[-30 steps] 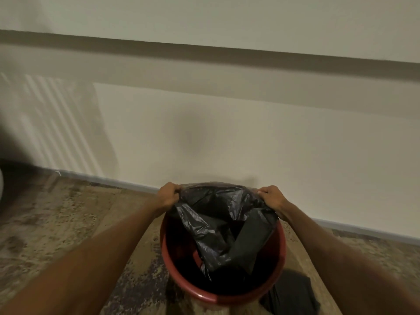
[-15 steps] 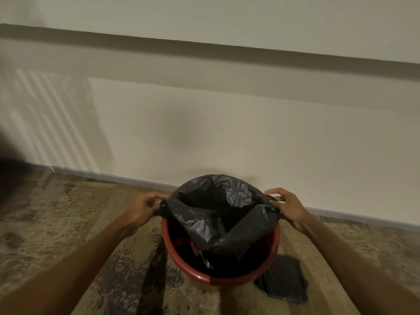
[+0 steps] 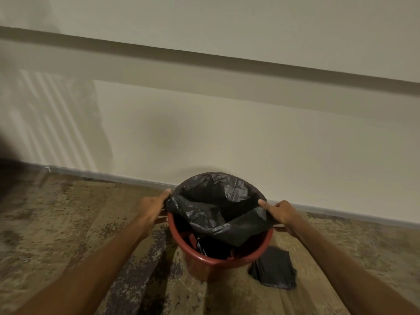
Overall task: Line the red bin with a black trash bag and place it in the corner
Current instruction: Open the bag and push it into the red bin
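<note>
Stretching bag (image 3: 218, 208) w/ both hands.

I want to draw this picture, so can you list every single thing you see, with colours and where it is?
bin: one, red, on the floor near the wall, centre of view
trash bag: one, black, over the bin's far rim, sagging inside on the near side
folded bag pile: one, black, on the floor right of the bin
floor: brown, mottled
wall: cream, behind the bin
left hand: one, gripping the bag's left edge
right hand: one, gripping the bag's right edge
</note>
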`<state>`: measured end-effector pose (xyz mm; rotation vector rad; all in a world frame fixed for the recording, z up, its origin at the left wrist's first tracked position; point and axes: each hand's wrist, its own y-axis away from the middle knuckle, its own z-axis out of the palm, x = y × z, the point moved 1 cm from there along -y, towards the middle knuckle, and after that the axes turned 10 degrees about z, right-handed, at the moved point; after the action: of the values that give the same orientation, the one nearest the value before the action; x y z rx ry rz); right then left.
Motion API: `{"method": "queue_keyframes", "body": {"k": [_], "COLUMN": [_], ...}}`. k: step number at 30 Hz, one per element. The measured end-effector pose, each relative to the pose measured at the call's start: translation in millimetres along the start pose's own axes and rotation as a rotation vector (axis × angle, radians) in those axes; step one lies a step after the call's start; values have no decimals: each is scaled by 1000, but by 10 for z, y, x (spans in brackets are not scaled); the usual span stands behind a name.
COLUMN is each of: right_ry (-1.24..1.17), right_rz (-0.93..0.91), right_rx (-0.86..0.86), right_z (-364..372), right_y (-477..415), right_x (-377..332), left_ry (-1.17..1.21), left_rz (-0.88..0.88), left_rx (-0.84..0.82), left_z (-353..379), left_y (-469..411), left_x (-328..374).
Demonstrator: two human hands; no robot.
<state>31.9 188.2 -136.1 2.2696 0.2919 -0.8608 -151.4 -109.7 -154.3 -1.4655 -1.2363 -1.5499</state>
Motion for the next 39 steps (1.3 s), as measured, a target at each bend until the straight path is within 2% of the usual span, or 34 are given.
{"method": "queue_keyframes", "body": {"k": [4, 8, 11, 13, 16, 21, 25, 27, 30, 36, 39], "right_ry": [-15, -253, -384, -429, -437, -315, -301, -398, -590, -574, -615], "right_rz": [-1, -42, 4, 58, 105, 77, 72, 111, 213, 279, 236], "right_rx": [-75, -283, -384, -374, -317, -124, -79, -98, -215, -350, -368], "right_z": [15, -57, -113, -147, -181, -147, -44, 16, 98, 157, 152], "right_y": [96, 171, 219, 258, 312, 468, 584, 616, 652, 762, 773], "right_x": [36, 210, 391, 498, 599, 625, 696, 746, 758, 774, 841], "left_ry": [7, -23, 126, 178, 114, 167, 305, 422, 557, 734, 749], "left_rz": [-19, -46, -88, -119, -201, -452, -540, -535, -460, -403, -431], "left_rx": [49, -47, -117, -115, -120, -172, -178, -132, -54, -6, -50], "left_z": [20, -107, -218, -267, -306, -321, -275, -242, -189, -181, -189], "left_y": [24, 63, 112, 150, 196, 288, 411, 476, 553, 645, 688], "left_x": [40, 16, -29, -76, -143, -188, -209, -203, -215, -304, -297]}}
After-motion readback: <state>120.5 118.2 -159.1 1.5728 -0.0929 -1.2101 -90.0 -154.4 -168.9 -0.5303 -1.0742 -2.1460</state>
